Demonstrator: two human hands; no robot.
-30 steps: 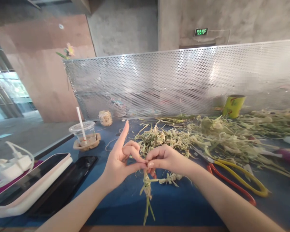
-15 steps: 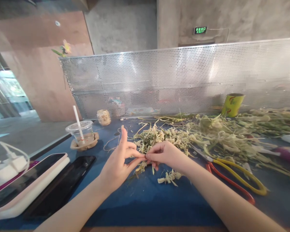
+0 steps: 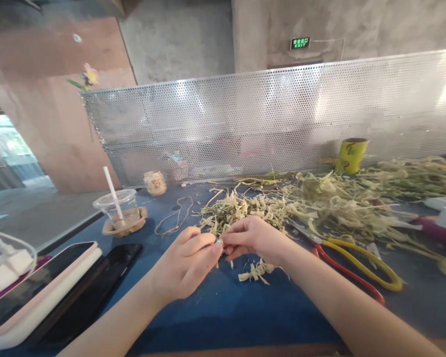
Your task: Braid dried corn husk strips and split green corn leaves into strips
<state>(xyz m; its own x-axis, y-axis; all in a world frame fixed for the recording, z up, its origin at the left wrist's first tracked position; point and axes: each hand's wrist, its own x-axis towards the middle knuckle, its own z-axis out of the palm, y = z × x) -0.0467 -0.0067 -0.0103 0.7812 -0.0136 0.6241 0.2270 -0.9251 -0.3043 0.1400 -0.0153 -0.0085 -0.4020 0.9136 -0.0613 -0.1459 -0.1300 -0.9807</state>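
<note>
My left hand [image 3: 191, 263] and my right hand [image 3: 254, 239] meet fingertip to fingertip above the near edge of a pile of dried, knotted plant strips [image 3: 245, 206]. Both are closed in a pinch. Whatever sits between the fingertips is too small and covered to name. Just below my right hand, a small knotted bit of dried plant [image 3: 258, 271] lies on the blue tabletop [image 3: 223, 312]. Scissors [image 3: 330, 242] with one yellow and one red handle rest to the right of my right forearm, their blades toward the pile.
Long dried stalks [image 3: 342, 208] spread over the right side, near a yellow-green tube [image 3: 352, 156]. At left are a lidded plastic cup [image 3: 115, 200] with a straw, a dark phone [image 3: 92, 292] and a loop of thin cord [image 3: 171, 230]. A perforated metal screen [image 3: 223, 124] stands behind.
My left thumb, raised before, has come down against the fingertips, and the left fingers have curled in. My right hand keeps its pinch. The view has shifted slightly.
</note>
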